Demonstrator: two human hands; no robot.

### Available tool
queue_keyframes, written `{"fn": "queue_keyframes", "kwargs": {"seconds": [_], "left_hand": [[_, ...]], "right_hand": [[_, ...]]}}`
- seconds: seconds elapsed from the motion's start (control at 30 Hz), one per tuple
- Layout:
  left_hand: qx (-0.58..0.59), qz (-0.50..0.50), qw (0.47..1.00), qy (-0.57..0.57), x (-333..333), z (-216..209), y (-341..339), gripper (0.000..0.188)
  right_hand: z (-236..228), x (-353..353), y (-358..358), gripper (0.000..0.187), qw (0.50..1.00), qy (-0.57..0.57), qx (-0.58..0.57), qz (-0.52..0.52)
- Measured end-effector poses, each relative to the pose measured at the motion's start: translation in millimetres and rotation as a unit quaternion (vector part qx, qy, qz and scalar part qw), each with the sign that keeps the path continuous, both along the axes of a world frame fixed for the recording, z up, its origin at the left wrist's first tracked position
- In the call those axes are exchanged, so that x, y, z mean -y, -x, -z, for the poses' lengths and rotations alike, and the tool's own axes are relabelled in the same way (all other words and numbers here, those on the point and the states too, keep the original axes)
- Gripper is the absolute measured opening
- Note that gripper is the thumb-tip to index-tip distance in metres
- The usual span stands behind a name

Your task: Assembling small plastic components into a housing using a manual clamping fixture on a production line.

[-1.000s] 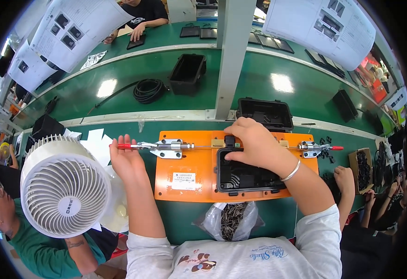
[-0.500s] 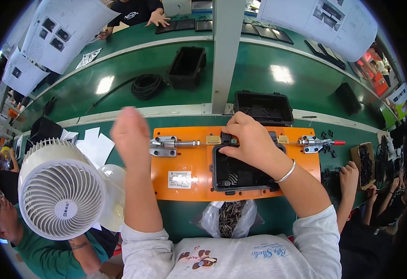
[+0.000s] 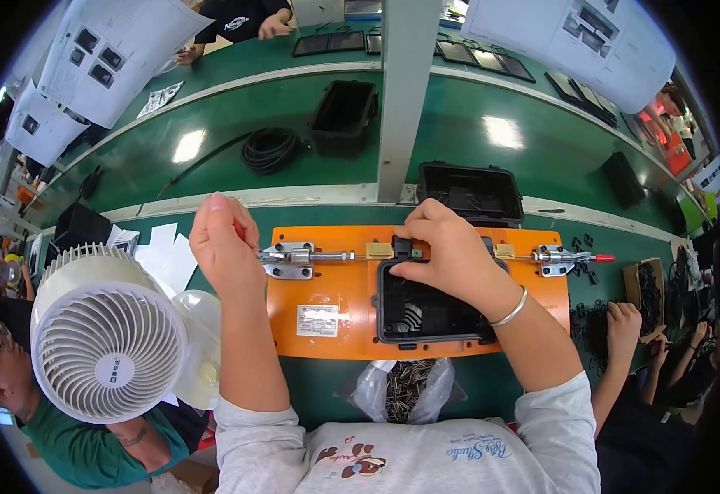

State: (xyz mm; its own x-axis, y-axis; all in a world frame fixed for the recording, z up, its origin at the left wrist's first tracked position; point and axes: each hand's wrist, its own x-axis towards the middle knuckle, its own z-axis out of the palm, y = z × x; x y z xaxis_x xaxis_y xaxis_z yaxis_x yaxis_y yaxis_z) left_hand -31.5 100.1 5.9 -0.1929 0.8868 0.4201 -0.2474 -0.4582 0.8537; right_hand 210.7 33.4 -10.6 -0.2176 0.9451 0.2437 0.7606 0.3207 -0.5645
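An orange fixture plate [image 3: 347,329] lies before me, with a black plastic box [image 3: 426,313] set open side up in it. My right hand [image 3: 446,251] reaches over the box; its thumb and fingers pinch a small black plastic part [image 3: 402,248] at the far rim, beside a brass-coloured block [image 3: 379,250]. At the plate's left end is a metal toggle clamp [image 3: 294,260]. Curled closed, my left hand [image 3: 226,247] is at this clamp's outer end, around its handle, which the fingers mostly hide. A second toggle clamp [image 3: 553,259] with a red handle is on the right.
A white fan [image 3: 109,346] stands close by my left forearm. Near me lies a clear bag of screws [image 3: 409,391]. Beyond the plate are another black box [image 3: 471,191] and an upright post [image 3: 401,99]. A neighbour's hand [image 3: 622,329] is at the right, by small black parts.
My left hand, blurred before, now shows sharply with its fingers curled at the left clamp. The right hand keeps its pinch. Across the bench, another person's hand has drawn back from the black panels.
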Motion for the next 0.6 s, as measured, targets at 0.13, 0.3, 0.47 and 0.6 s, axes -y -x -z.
{"fn": "queue_keyframes", "kwargs": {"seconds": [0.13, 0.3, 0.47, 0.6], "left_hand": [[-0.059, 0.025, 0.998, -0.011, 3, 5, -8, 0.035], [-0.229, 0.034, 0.97, -0.068, 2, 17, -14, 0.034], [-0.28, 0.012, 0.957, -0.069, 9, 14, -20, 0.031], [-0.32, -0.001, 0.943, -0.09, 10, 14, -24, 0.03]], "right_hand": [[-2, -2, 1, 0.043, 1.0, -0.014, 0.023, 0.003], [-4, -3, 2, 0.044, 0.999, 0.021, 0.035, 0.009], [-3, 0, 2, 0.044, 0.997, -0.013, 0.07, 0.007], [-4, 1, 2, 0.044, 0.998, -0.004, 0.069, 0.009]]}}
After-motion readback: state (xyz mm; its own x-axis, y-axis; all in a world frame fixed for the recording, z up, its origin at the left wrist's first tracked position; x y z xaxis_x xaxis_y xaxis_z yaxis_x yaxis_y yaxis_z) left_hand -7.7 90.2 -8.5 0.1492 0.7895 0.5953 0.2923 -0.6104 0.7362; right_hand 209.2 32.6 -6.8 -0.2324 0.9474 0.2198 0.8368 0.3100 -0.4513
